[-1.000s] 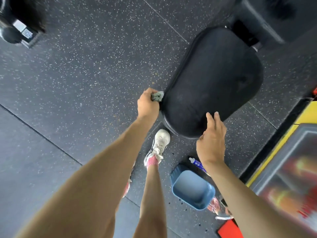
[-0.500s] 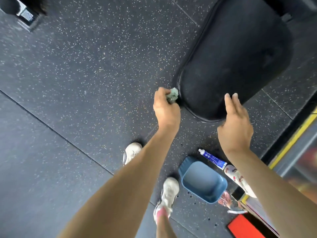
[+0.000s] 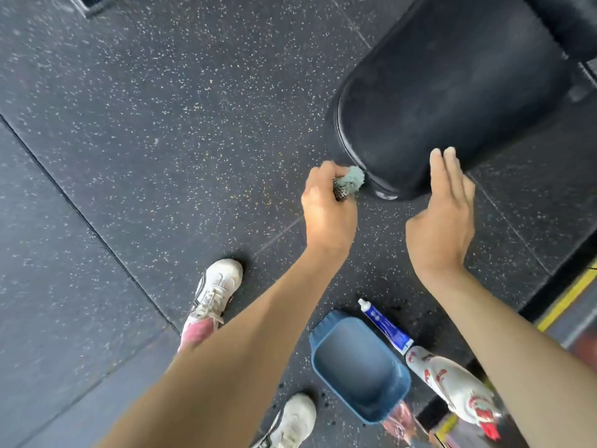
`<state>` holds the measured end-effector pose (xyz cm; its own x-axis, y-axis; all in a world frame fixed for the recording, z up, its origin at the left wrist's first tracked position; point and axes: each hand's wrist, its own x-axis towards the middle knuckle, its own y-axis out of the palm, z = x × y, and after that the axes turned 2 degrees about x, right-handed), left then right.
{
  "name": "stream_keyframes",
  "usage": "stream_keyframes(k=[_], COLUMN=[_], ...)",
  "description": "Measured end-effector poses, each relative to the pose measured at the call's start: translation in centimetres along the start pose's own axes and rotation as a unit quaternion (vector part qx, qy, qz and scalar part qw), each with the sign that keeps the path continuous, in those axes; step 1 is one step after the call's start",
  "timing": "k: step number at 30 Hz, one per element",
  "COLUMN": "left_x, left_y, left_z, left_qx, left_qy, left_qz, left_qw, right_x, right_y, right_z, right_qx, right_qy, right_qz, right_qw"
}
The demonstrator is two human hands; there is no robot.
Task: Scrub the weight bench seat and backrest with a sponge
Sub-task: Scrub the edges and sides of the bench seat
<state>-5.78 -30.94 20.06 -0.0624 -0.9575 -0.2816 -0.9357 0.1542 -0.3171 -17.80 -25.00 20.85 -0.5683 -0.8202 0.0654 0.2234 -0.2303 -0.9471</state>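
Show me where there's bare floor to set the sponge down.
Open rubber floor stretches left of the seat pad, beyond the left hand gripping the sponge and past the forward white shoe. Crowded below the right hand: blue basin and blue-and-white tube sit close together.

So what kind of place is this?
Probably a gym: a black padded weight bench seat, speckled rubber floor tiles, and the left hand pressing a sponge against the seat's edge.
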Motion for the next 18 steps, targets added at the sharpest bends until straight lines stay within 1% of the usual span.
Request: stream_keyframes(k=[1,2,5,8,9,12,13,14,16,17,18], left_x=[-1.1,-1.7,-1.1,-0.7,-1.1,-2.7,-2.7,-2.4,-1.3,-1.0,-0.9], left_y=[0.0,0.0,1.0,3.2,3.7,3.3,2.8,2.4,2.4,2.5,2.9], left_z=[0.5,0.7,0.2,-0.1,0.3,2.5,2.9,2.8,1.6,0.6,0.1], left_qx=[-0.002,-0.008,-0.046,-0.029,-0.010,0.052,0.051,0.038,0.003,-0.001,0.007], left_qy=[0.012,0.013,-0.018,-0.008,0.011,0.127,0.140,0.130,0.072,0.056,0.057], left_qz=[0.007,-0.011,-0.117,-0.152,-0.146,-0.104,-0.110,-0.135,-0.182,-0.191,-0.186], left_qw=[1.000,1.000,0.992,0.988,0.989,0.985,0.983,0.982,0.981,0.980,0.981], right_x=[-0.1,-0.2,-0.1,-0.1,-0.2,-0.1,-0.1,-0.1,-0.1,-0.1,-0.1], right_y=[-0.2,-0.3,-0.6,-0.2,0.0,0.4,0.5,0.5,0.7,0.7,0.6], right_z=[-0.4,-0.7,-1.3,-1.8,-1.9,-2.1,-2.1,-2.0,-2.2,-2.1,-2.1], right_qx=[-0.002,-0.002,0.001,0.009,0.014,0.011,0.006,0.004,0.001,0.000,-0.002], right_qy=[-0.012,-0.019,-0.036,-0.049,-0.054,-0.064,-0.066,-0.066,-0.067,-0.068,-0.071], right_qz=[0.010,0.019,0.029,0.030,0.025,0.012,0.012,0.011,0.010,0.011,0.012], right_qw=[1.000,1.000,0.999,0.998,0.998,0.998,0.998,0.998,0.998,0.998,0.997])
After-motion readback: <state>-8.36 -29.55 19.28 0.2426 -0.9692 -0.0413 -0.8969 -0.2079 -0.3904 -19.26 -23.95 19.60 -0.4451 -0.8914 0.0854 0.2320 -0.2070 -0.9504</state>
